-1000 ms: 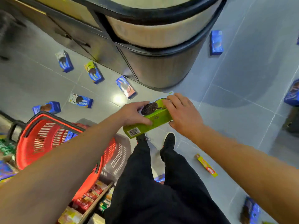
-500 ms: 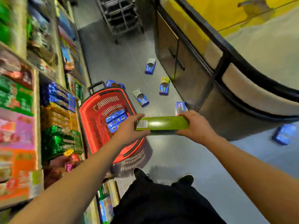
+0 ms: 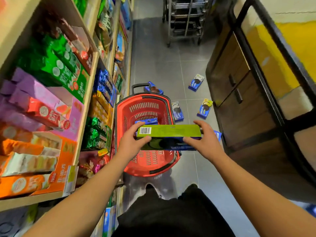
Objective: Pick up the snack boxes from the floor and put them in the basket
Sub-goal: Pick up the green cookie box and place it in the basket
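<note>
The green box [image 3: 169,134], gripped at both ends by the left hand [image 3: 132,145] and right hand [image 3: 204,140], has been brought over the red basket [image 3: 145,100]. Blue boxes [image 3: 204,108] are scattered on grey floor tiles [image 3: 162,62], beside stocked shelves [image 3: 85,93].

The red basket [image 3: 147,106] stands open-topped on the floor [image 3: 164,65], its far half bare down to the slotted bottom; a blue box [image 3: 148,120] lies inside near the middle; the green box [image 3: 171,131], held between the left hand [image 3: 132,141] and right hand [image 3: 204,139], hangs across the near half; stocked shelves [image 3: 82,100] crowd the basket's left side; a dark cabinet [image 3: 242,106] walls the right; loose boxes [image 3: 177,110] dot the tiles between; a metal trolley [image 3: 184,19] blocks the far aisle.
</note>
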Tool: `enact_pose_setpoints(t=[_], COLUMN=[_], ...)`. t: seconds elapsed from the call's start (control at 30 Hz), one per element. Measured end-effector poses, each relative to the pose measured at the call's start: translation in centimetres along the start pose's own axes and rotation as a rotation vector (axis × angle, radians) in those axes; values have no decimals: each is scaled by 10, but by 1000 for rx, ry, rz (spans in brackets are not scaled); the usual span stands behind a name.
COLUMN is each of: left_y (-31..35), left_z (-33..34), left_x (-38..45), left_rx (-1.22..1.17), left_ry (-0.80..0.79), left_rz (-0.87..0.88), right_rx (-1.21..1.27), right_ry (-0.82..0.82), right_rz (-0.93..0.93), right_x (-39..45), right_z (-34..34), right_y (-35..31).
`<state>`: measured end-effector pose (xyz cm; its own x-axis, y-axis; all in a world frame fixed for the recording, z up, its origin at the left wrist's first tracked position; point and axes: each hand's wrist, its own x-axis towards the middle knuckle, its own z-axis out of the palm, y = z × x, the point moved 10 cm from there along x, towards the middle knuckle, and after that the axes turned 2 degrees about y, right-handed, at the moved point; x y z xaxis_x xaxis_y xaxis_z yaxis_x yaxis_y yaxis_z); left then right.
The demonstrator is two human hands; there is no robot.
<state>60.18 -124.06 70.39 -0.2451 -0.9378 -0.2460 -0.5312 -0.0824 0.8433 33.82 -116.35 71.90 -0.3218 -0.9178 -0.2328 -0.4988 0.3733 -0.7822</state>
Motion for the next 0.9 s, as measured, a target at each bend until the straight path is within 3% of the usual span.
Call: enact_pose_setpoints(t=[0.17, 0.43, 0.67, 0.9], left_y=[-23, -67, -157, -267], left_z=[-15, -12, 4, 42], left_x=[23, 58, 73, 102], left_rx=[-5, -16, -86, -51], left_ry=[77, 207, 225, 246], left_rz=[-96, -310, -534, -609], right_rx=[145, 99, 21, -74], right_ry=[-83, -235, -375, -441], right_rz=[47, 67, 141, 259], right_x=[37, 120, 164, 181], right_z=[32, 85, 159, 253], right_y=[-3, 16, 54, 130])
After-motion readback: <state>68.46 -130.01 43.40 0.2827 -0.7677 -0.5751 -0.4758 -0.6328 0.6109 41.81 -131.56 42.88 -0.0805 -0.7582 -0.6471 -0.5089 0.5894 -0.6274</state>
